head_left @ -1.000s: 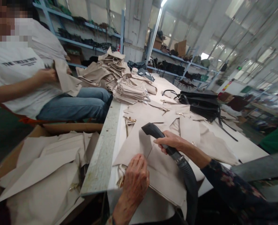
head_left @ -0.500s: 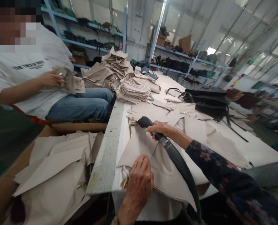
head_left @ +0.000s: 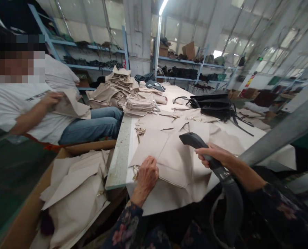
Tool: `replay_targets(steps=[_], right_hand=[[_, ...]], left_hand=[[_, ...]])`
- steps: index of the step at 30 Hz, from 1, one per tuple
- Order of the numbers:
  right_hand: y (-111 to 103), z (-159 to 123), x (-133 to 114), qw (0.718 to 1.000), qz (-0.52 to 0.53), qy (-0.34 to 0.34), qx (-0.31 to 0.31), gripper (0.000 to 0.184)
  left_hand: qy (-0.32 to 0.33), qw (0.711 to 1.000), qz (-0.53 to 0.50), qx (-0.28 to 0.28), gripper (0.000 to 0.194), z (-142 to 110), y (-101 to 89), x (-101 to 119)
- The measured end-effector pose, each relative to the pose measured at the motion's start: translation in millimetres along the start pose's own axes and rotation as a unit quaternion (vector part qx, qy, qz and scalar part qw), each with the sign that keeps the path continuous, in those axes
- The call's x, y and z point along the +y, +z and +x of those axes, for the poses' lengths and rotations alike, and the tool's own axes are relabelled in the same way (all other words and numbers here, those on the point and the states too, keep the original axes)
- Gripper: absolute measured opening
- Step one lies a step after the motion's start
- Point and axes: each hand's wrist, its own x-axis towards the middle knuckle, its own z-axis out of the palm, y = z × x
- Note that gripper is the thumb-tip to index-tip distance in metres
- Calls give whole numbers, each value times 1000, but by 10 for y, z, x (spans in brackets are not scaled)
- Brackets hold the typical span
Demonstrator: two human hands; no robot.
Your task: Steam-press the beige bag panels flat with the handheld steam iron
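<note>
Head view: beige cloth (head_left: 166, 162) is pressed by the spread left hand (head_left: 146, 176); a hose nozzle (head_left: 191, 140) is gripped by the right hand (head_left: 213, 155); more cloth (head_left: 73, 193) is left in a box (head_left: 91, 144).

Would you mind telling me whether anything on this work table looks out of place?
Two things do: loose gold-coloured metal fittings lie at the table's edge by the left hand, where they could slip off, and a black strap from the black bag trails across the white table cover.
</note>
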Motion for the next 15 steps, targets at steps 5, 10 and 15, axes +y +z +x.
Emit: replay_targets(steps=[5, 10, 15], right_hand=[[94, -841, 500, 1000, -26, 5, -16, 41], [192, -1247, 919, 997, -77, 13, -19, 45], [204, -1480, 1292, 984, -174, -26, -2, 55]], left_hand=[[30, 997, 36, 63, 44, -433, -142, 228], [76, 988, 132, 22, 51, -607, -62, 462], [134, 983, 122, -32, 37, -244, -50, 315]])
